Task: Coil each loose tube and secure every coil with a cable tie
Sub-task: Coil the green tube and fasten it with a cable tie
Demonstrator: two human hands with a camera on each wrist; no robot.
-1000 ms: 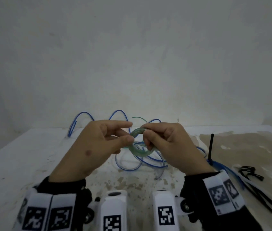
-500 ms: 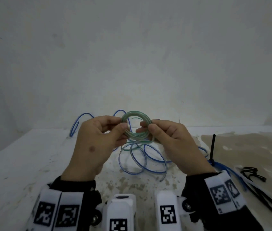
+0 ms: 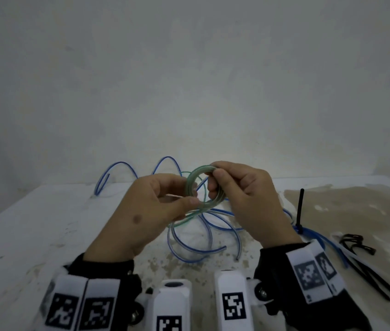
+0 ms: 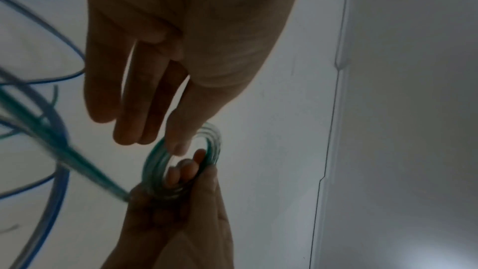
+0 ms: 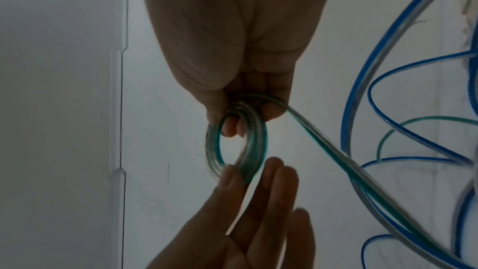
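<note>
A small coil of green-striped clear tube (image 3: 190, 185) stands on edge in the air between my hands. My right hand (image 3: 213, 180) pinches its upper right side, thumb in front and fingers through the ring (image 5: 243, 118). My left hand (image 3: 189, 194) holds the coil's lower left edge between thumb and nearly straight fingers (image 4: 165, 144). The green tube's loose tail (image 3: 182, 222) runs down to the table. Loose blue-striped tube (image 3: 203, 244) lies looped beneath. Spare black cable ties (image 3: 368, 268) lie at the right.
The white table (image 3: 34, 235) has a stained patch at the right. A blue coil (image 3: 308, 232) with an upright black tie (image 3: 300, 206) lies by my right wrist. More blue tube (image 3: 117, 173) arches at the back, against a plain wall.
The coil has risen from just above the table and turned upright. My right hand's grip moved to its upper right; the left stays at its left edge.
</note>
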